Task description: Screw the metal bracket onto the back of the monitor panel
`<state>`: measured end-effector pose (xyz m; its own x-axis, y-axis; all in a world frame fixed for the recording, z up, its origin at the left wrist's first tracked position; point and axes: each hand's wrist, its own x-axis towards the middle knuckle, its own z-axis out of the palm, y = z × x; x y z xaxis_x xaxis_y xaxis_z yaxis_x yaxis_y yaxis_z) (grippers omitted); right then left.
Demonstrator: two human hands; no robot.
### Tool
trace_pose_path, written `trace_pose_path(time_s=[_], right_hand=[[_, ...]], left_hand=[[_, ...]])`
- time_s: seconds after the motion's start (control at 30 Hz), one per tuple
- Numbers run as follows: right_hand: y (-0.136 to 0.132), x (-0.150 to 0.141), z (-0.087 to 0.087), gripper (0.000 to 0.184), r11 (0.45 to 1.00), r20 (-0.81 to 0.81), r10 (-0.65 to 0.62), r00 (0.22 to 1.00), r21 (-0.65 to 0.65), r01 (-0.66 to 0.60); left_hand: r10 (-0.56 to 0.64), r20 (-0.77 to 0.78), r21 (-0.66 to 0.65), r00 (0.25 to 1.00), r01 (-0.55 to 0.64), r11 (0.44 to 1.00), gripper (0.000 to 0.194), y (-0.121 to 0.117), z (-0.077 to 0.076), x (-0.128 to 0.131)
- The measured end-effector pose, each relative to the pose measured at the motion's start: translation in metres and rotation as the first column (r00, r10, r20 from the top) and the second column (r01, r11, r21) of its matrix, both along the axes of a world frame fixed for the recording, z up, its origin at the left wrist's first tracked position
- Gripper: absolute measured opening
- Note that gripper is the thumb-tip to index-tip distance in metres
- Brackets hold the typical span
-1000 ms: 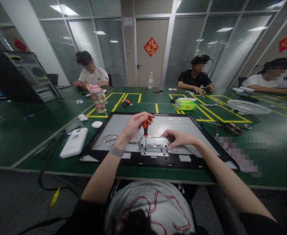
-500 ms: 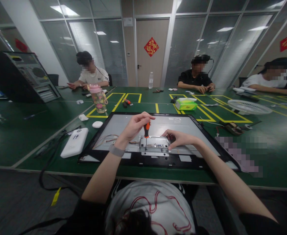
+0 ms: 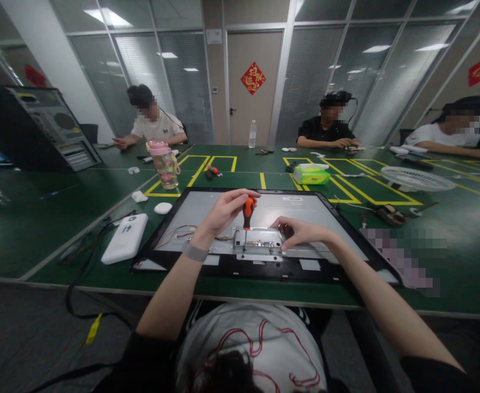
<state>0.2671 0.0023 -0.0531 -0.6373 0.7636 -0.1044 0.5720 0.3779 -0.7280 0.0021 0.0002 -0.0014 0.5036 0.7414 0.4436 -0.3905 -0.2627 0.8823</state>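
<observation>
My left hand is closed round the top of an orange-and-black screwdriver. The screwdriver stands nearly upright, its tip down at the left part of a silver metal bracket box. That box sits on the back of a flat display panel with a black frame. With thumb and fingers curved, my right hand grips the box's right end. Thin wires run from the box's left side across the panel.
A white power bank and a round white case lie left of the panel. Beyond stand a pink-lidded bottle and a green tissue pack. A computer case is at far left. Several people sit across the table.
The fingers of my left hand have shifted on the screwdriver, and more of its orange handle shows. My right hand stays on the box. Across the table, co-workers' hands have moved.
</observation>
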Motion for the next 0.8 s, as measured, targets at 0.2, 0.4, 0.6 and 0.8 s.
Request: trace_pose_path(time_s=[0.2,0.4,0.6,0.8], right_hand=[[0.0015,0.0011,-0.0023,0.069,1.0,-0.002,0.005,1.0,0.006,-0.005],[0.0014,0.0011,-0.0021,0.07,1.0,0.002,0.006,1.0,0.003,-0.007],[0.0021,0.0015,-0.0024,0.068,1.0,0.002,0.011,1.0,0.004,-0.011],[0.0026,0.0016,-0.0032,0.066,1.0,0.002,0.015,1.0,0.008,-0.015]], left_hand=[[0.045,-0.02,0.059,0.999,-0.044,0.997,0.025,-0.0031,0.0028,0.0016],[0.005,-0.021,0.023,1.0,-0.005,1.0,0.026,-0.0017,0.0008,0.0016],[0.074,-0.055,0.082,0.996,-0.07,0.994,0.024,-0.0024,0.0021,0.0014],[0.018,-0.037,0.023,0.999,-0.017,1.0,0.029,-0.0024,0.0018,0.0013]])
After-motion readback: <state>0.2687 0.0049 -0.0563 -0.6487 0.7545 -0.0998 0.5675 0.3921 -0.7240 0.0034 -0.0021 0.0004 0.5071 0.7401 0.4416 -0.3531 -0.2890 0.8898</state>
